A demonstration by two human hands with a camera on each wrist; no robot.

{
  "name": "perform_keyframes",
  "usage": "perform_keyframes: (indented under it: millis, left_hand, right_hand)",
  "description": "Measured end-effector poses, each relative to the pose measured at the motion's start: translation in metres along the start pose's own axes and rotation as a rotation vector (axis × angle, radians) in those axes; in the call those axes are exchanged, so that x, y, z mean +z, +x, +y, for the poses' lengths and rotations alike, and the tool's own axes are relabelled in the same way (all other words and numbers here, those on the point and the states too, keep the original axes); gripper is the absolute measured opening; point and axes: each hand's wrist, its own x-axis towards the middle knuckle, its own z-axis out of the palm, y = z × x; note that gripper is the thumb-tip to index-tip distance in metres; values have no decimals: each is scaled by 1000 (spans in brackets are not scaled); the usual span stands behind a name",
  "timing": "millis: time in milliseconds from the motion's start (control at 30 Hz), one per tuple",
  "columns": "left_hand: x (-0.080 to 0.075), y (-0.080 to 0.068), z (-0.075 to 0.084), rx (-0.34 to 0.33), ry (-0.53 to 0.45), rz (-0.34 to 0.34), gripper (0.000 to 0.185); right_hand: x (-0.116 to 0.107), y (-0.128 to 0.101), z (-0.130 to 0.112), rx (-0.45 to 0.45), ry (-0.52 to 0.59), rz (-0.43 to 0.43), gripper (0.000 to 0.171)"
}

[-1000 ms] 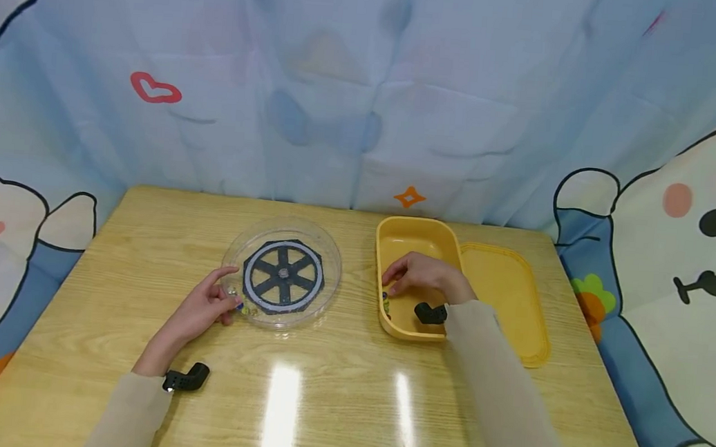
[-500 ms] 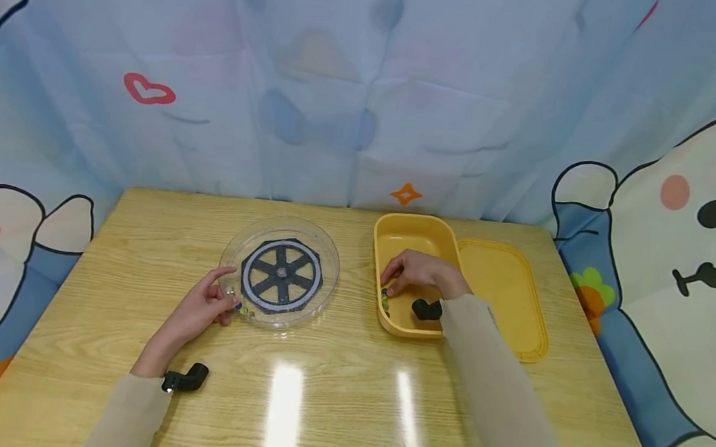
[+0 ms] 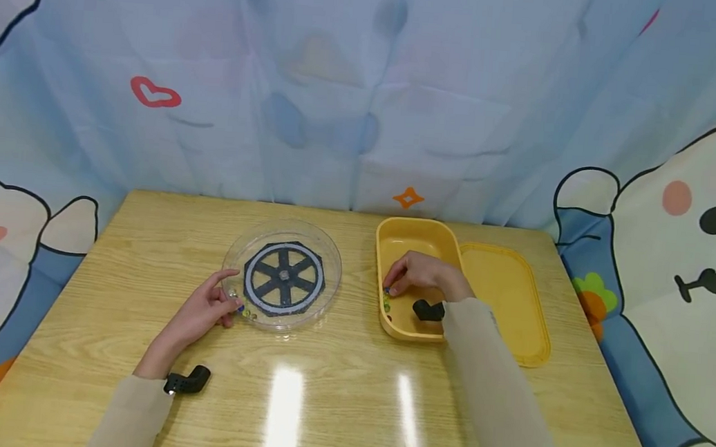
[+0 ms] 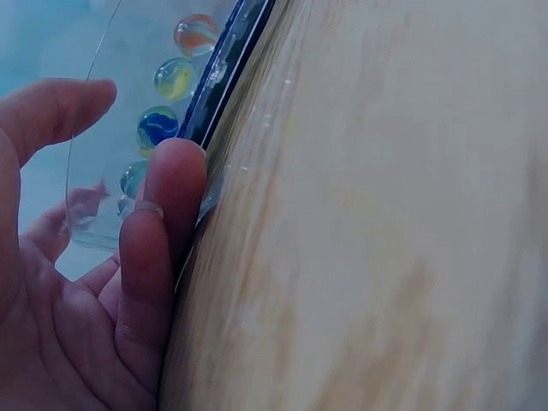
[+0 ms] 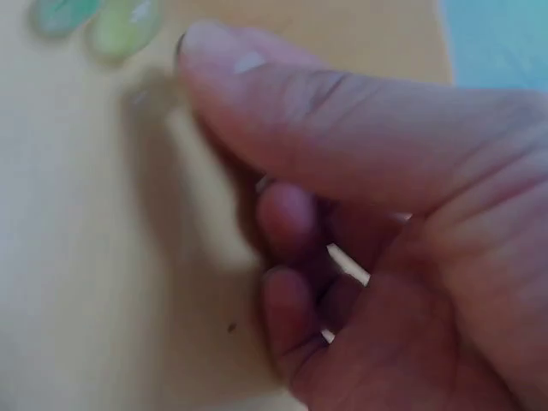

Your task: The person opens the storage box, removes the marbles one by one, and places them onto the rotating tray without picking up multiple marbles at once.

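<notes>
My left hand [image 3: 204, 308] holds the near left edge of a round clear plastic dish [image 3: 332, 270]. In the left wrist view, its curled fingers lie at the dish wall, beside glass marbles [image 4: 158, 128] with blue, yellow and orange swirls. A dark six-spoked wheel shape with a pale ring [image 3: 286, 245] is in the dish's middle. My right hand [image 3: 420, 271] reaches into a yellow box [image 3: 412, 336], thumb and forefinger close together at its left wall. Several small marbles [image 3: 387, 307] lie at these fingertips. Anything pinched there is hidden.
A flat yellow lid [image 3: 518, 297] lies to the right of the box on the wooden table [image 3: 345, 403]. Behind the table hangs a blue printed curtain [image 3: 316, 110]. A black wrist camera [image 3: 187, 380] sits on the left wrist.
Both hands, the dish and the box stay in place. The right fingertips shift only slightly by the marbles at the box wall, and the head view sways a little.
</notes>
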Motion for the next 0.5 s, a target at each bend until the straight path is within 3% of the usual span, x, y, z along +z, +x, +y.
perform_keyframes:
  millis: [167,500]
  left_hand:
    - [0,1,-1,10,-2,-5,63]
    - [0,0,0,12,11,-7,62]
  right_hand:
    - [-6,-5,-1,-36,68,0,17]
    - [-14,-10,-4,-48,56,2,19]
